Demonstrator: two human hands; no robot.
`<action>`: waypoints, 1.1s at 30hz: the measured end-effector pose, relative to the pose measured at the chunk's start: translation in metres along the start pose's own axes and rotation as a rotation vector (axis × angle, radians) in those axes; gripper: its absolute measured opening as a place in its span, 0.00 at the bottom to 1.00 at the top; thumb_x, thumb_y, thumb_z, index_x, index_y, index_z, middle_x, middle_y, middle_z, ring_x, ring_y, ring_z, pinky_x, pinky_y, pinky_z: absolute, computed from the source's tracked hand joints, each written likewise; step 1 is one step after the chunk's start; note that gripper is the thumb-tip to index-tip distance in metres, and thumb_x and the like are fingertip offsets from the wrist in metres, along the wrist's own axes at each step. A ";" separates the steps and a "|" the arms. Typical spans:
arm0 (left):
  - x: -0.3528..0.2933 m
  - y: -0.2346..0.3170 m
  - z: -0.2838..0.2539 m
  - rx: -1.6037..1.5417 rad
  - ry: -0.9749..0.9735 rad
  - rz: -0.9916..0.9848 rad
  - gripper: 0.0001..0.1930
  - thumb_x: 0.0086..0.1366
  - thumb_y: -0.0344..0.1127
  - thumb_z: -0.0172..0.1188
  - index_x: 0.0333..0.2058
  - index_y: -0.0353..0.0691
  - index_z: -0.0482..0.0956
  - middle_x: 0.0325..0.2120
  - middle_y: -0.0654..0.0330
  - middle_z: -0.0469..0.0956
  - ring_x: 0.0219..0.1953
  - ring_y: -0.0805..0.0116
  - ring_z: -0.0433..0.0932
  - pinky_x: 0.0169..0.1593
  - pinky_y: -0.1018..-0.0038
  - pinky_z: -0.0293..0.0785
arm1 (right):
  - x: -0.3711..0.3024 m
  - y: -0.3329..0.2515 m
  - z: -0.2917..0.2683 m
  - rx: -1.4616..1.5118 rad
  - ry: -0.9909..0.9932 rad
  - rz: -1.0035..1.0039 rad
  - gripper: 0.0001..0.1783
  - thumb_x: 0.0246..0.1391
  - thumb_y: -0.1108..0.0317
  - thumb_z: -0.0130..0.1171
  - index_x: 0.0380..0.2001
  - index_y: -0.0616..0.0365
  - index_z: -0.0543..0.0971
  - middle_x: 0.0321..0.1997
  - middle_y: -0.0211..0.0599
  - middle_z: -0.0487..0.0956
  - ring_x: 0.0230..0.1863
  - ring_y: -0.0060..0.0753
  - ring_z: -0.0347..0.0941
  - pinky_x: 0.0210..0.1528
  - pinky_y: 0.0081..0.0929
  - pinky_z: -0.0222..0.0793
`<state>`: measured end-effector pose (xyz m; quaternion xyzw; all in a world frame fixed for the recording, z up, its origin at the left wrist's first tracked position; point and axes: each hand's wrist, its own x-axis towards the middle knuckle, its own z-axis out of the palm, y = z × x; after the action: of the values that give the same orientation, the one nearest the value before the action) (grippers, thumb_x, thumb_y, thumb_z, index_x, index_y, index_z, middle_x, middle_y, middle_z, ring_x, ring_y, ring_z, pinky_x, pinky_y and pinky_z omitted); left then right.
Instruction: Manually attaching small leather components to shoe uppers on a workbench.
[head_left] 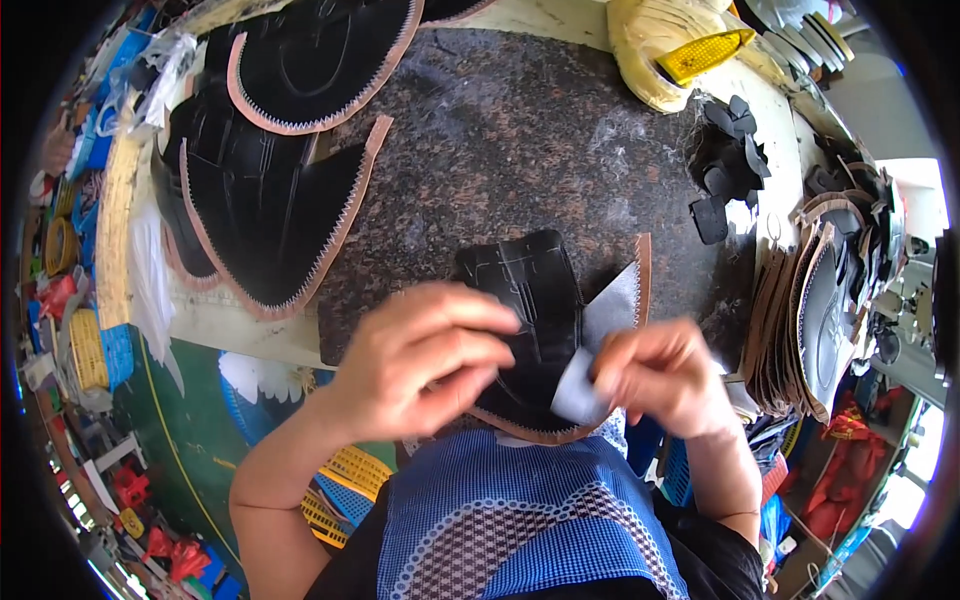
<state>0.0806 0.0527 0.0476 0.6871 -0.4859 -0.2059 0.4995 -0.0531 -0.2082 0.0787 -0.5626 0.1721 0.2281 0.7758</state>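
From my remote seat I see a cream-coloured lump (637, 55) at the far right corner of the dark speckled slab (520, 130) — a pointed yellow object (705, 57) lies on it. Along the slab's right edge are black scraps (711, 220). To its left is white plastic (150, 285) — and past its near left corner, a green floor (180, 415).

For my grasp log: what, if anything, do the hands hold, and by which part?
The right hand pinches a pale grey piece by its right edge. The left hand, blurred and loosely open at the black piece, holds nothing that shows.
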 end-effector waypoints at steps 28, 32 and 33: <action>-0.006 -0.045 0.020 0.514 0.035 0.065 0.25 0.59 0.30 0.68 0.56 0.40 0.76 0.61 0.56 0.76 0.58 0.58 0.74 0.64 0.59 0.70 | 0.081 0.016 0.046 -0.523 0.657 -0.074 0.08 0.61 0.71 0.68 0.30 0.66 0.84 0.18 0.31 0.81 0.21 0.14 0.76 0.24 0.17 0.69; -0.006 -0.047 0.025 0.526 0.012 0.022 0.27 0.61 0.29 0.67 0.59 0.42 0.72 0.63 0.56 0.76 0.59 0.58 0.72 0.64 0.61 0.67 | 0.082 0.020 0.045 -0.588 0.673 -0.101 0.08 0.60 0.71 0.69 0.29 0.65 0.84 0.18 0.32 0.81 0.20 0.14 0.76 0.24 0.18 0.69; -0.007 -0.050 0.028 0.518 0.041 0.031 0.26 0.61 0.29 0.67 0.58 0.42 0.72 0.62 0.56 0.77 0.59 0.58 0.72 0.64 0.61 0.67 | 0.084 0.020 0.044 -0.588 0.667 -0.099 0.09 0.59 0.71 0.69 0.28 0.65 0.83 0.18 0.32 0.81 0.20 0.15 0.76 0.23 0.19 0.70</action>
<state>0.0794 0.0465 -0.0093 0.7887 -0.5225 -0.0531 0.3196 0.0068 -0.1473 0.0322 -0.8096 0.3135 0.0364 0.4949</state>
